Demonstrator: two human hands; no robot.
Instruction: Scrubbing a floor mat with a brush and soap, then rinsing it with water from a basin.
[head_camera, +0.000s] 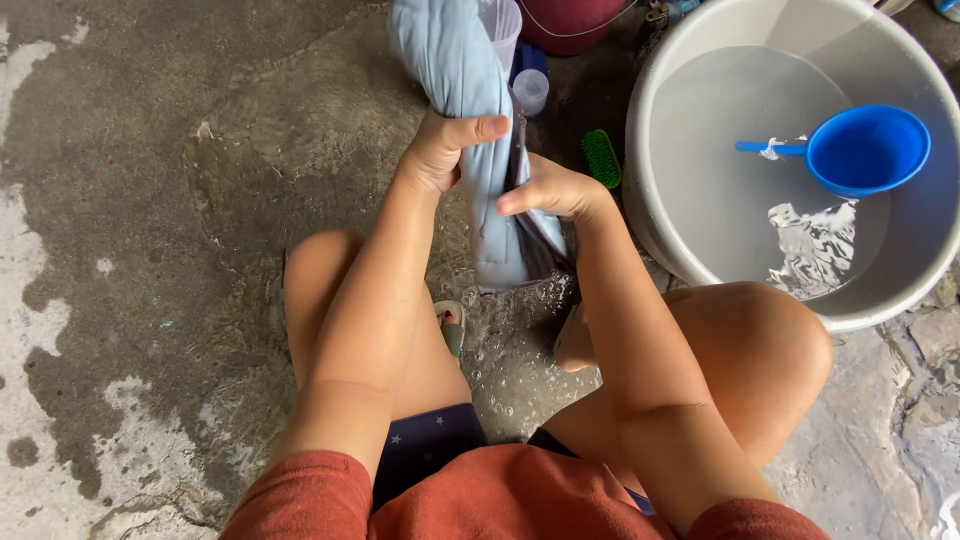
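Both grips clamp the twisted blue cloth (470, 110): left hand (445, 150) above, right hand (555, 190) below.

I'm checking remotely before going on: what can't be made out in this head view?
- Light blue garment: top cut off by the frame edge.
- Left hand and right hand: palms and most fingers hidden by the cloth.
- Grey basin: far rim out of frame.
- Right foot: hidden behind the right forearm.

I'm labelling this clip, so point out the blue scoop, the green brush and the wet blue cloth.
blue scoop (868, 150), head view, inside of its bowl.
green brush (601, 158), head view, bristle face.
wet blue cloth (452, 55), head view, upper twisted part.
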